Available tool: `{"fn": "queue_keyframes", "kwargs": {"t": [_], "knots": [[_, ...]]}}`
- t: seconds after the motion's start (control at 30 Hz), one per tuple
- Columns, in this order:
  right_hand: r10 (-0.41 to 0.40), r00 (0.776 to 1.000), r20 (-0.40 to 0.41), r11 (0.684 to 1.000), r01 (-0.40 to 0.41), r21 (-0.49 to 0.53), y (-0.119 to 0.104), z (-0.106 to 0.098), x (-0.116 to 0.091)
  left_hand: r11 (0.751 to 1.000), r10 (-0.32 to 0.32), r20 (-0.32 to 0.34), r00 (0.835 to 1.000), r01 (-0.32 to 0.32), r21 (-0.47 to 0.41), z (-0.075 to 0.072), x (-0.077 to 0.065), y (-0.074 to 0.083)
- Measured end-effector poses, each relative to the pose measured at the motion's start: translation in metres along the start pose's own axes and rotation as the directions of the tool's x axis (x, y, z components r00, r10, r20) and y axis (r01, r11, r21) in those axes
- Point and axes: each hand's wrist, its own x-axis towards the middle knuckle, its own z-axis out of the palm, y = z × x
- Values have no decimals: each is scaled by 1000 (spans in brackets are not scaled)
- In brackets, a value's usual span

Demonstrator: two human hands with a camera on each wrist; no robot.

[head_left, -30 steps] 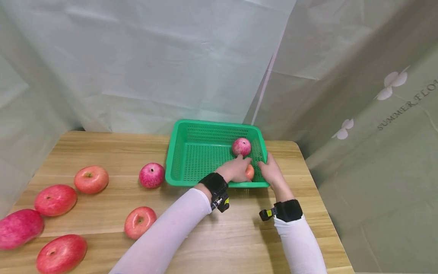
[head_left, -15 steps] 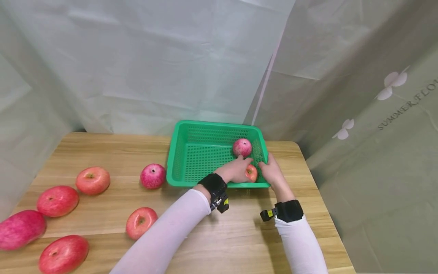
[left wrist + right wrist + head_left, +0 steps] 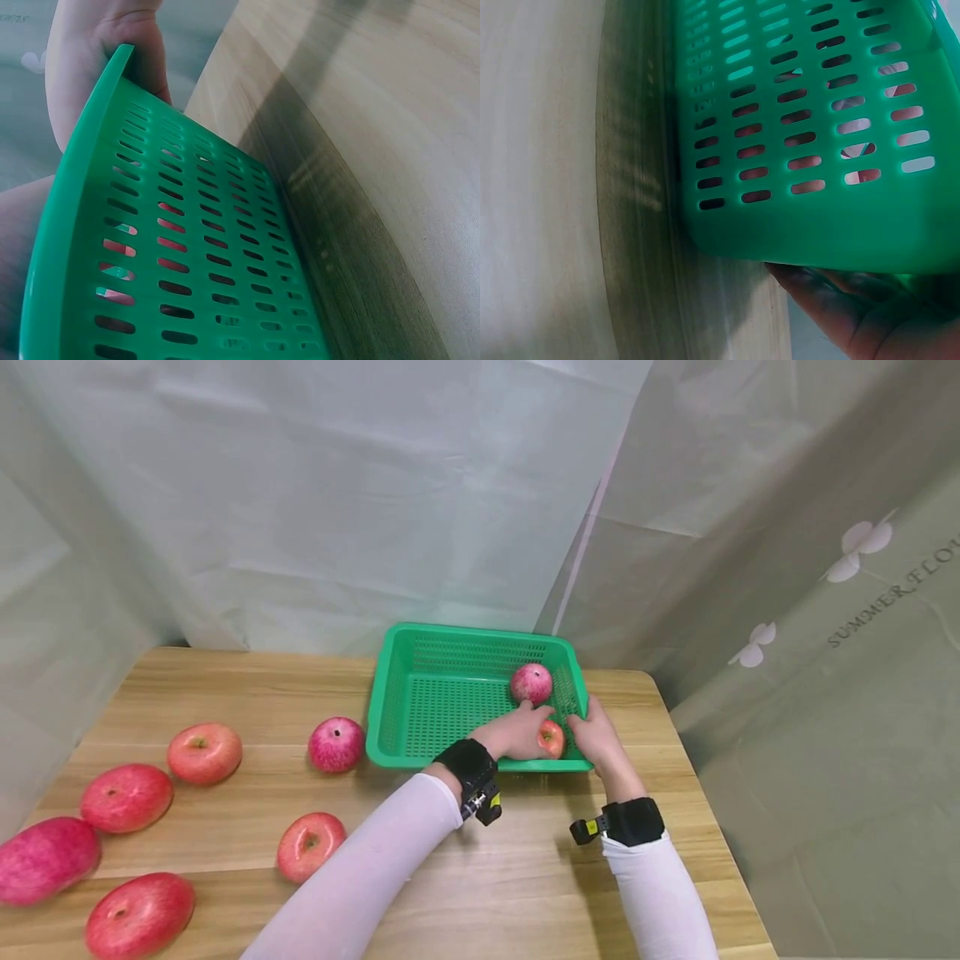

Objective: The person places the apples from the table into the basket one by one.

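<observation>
In the head view, a green plastic basket (image 3: 420, 763) with slotted walls stands on the wooden table. My left hand (image 3: 516, 733) reaches over its front wall and holds a red-orange apple (image 3: 553, 740) in the front right corner. Fingers and thumb lie around the apple; its left side is hidden. A pinkish apple (image 3: 531, 682) sits just behind, inside the basket. At the right end, my right hand (image 3: 598, 740) grips the basket's rim, thumb inside. The right wrist view has that hand (image 3: 870, 322) against the outside of the end wall.
Left of the basket lies a dark pink apple (image 3: 337, 744). Another apple (image 3: 311, 847) is beside my left forearm. Several more, including an orange-red apple (image 3: 205, 753), spread over the table's left side. A grey curtain (image 3: 337, 510) hangs right behind the basket.
Over the last second the apple under my left hand has turned slightly and shows more of its face. Both hands and the basket have stayed almost still.
</observation>
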Motion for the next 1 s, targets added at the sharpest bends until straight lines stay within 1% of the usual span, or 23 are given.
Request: {"fn": "queue_keyframes", "kwargs": {"t": [0.27,0.5,0.63,0.8,0.87,1.0], "knots": [[1,1000,2,1000,-1,0,0,2,-1,1000,-6,-5,1000,6,-14,0,-2,-1],[7,1000,9,1000,-7,-11,-1,0,-1,1000,11,-44,999,-11,19,-4,-5,-3],[10,1000,9,1000,-10,-15,-2,-1,-1,999,27,-64,998,-25,19,-7,-10,-5],[9,1000,10,1000,-9,-11,-1,-1,-1,999,51,-87,995,-49,24,-14,-19,-7],[9,1000,5,1000,-9,-15,-1,-1,0,997,68,-98,993,-65,30,-18,-25,-6],[9,1000,6,1000,-9,-24,-1,0,-1,989,120,-119,986,-108,97,-26,-42,-3]]}}
